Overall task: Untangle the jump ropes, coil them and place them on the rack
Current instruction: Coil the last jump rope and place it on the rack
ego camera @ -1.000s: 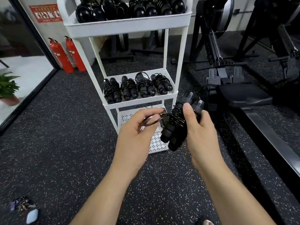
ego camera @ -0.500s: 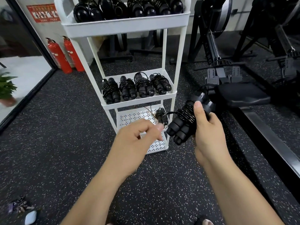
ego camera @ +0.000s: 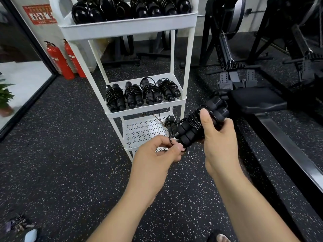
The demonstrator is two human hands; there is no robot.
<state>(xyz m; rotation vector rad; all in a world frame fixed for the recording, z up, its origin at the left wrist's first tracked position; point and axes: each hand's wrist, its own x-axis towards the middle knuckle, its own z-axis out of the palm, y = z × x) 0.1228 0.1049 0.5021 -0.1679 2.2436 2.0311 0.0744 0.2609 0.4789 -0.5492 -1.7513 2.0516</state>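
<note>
Your right hand grips the coiled jump rope, thumb pinning the turns from unwinding. Your left hand pinches the loose cord, probably for tucking.

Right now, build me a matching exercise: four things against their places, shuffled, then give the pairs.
1 held rope
2 four coiled ropes
3 extinguishers
4 plant

A middle shelf of the rack
B in the right hand
C far left edge of view
D at the wall, left of the rack

Pairs: 1-B, 2-A, 3-D, 4-C
</note>
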